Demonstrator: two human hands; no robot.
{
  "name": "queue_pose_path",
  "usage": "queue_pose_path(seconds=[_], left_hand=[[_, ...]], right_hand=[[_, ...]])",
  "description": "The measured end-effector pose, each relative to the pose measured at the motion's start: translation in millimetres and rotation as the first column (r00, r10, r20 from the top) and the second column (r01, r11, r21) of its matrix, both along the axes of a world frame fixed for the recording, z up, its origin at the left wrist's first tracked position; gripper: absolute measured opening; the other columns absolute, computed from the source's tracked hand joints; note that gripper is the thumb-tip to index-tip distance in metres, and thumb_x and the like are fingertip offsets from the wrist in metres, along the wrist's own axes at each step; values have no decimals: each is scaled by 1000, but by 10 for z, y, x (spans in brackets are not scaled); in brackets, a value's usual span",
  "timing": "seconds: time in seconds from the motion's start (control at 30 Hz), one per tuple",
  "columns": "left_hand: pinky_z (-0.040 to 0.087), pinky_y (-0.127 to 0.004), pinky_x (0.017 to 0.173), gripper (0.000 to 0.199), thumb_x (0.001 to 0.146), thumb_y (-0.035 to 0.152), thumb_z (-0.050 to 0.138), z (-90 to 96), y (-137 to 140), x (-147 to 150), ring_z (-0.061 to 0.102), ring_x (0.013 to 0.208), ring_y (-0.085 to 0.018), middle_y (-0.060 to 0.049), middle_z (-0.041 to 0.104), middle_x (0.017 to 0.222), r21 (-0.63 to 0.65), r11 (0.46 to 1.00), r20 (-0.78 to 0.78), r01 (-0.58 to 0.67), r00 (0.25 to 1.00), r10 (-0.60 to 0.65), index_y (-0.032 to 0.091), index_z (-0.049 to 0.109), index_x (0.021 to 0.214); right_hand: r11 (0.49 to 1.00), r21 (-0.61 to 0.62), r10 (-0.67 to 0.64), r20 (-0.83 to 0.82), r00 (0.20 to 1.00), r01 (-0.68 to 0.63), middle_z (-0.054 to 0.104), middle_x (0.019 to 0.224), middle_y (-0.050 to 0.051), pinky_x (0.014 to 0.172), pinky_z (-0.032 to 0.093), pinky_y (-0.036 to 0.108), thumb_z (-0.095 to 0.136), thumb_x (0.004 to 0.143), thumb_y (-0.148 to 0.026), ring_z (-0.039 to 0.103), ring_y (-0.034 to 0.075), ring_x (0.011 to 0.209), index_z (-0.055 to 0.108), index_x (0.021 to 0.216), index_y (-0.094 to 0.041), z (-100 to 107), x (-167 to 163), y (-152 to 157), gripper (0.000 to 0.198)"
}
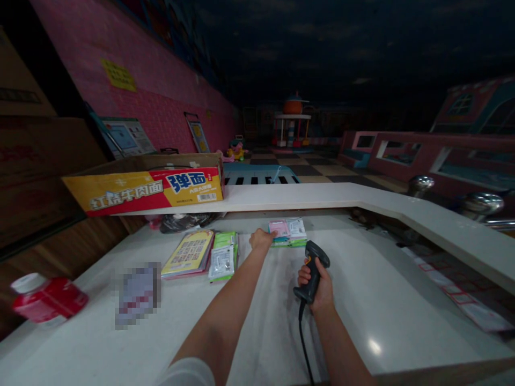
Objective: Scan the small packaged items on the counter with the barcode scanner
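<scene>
My right hand (323,287) is wrapped round the handle of a black barcode scanner (314,268), its cord running down toward the counter's near edge. Farther forward, my left hand (261,239) has its fingers curled at the left edge of a small stack of flat packets (296,228). A pink packet (279,228) lies on top there, by the thumb; whether the fingers grip it is hidden. Left of that hand lies another pile of green and silver packets (223,260), beside a yellow-covered booklet (191,252) on a stack.
A red bottle with a white cap (48,299) lies at the far left of the white counter (257,343). A noodle carton (161,185) stands on the raised ledge (298,195) behind. Papers (454,289) lie at right, near metal knobs (480,203). A blurred-out item (139,295) lies left.
</scene>
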State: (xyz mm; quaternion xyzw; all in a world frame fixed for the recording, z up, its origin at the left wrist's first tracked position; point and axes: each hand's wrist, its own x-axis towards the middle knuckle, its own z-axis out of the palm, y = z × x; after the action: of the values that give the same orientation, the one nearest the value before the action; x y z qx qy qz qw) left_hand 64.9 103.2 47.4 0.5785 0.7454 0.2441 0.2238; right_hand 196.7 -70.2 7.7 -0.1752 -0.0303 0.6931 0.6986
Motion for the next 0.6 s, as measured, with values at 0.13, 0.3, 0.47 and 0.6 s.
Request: queue_pose_path(seconds=[0.13,0.3,0.47,0.6], left_hand=[[45,-41,95,52,58,55,79,-22,32,28,59,117,-36,-23,67,116,-26,999,-20,-28,999,27,14,71,88],[50,-38,88,34,53,32,85,-1,40,63,61,116,-35,-19,72,103,-35,995,277,-97,955,103,16,67,76],[55,-29,65,16,73,24,72,-50,-121,-27,73,81,-26,-10,72,75,-25,998,552,-64,831,67,15,60,78],[55,-29,57,16,83,26,63,-270,-475,-270,69,58,-18,-1,67,66,30,998,748,-57,663,16,17,52,91]], right_hand=[[1000,3,-1,5,1000,1,48,56,-7,38,38,14,75,74,-35,43,5,44,58,84,-17,-2,1,-6,27],[1000,30,0,25,1000,-1,48,56,-7,38,39,14,74,75,-36,43,5,44,57,84,-19,-22,17,-2,26],[999,32,5,6,1000,-5,49,57,-7,39,40,14,78,71,-33,44,5,45,58,86,-18,-31,28,3,29],[999,44,15,12,1000,-16,49,57,-7,38,40,14,77,72,-33,44,5,45,57,85,-19,-41,31,0,27]])
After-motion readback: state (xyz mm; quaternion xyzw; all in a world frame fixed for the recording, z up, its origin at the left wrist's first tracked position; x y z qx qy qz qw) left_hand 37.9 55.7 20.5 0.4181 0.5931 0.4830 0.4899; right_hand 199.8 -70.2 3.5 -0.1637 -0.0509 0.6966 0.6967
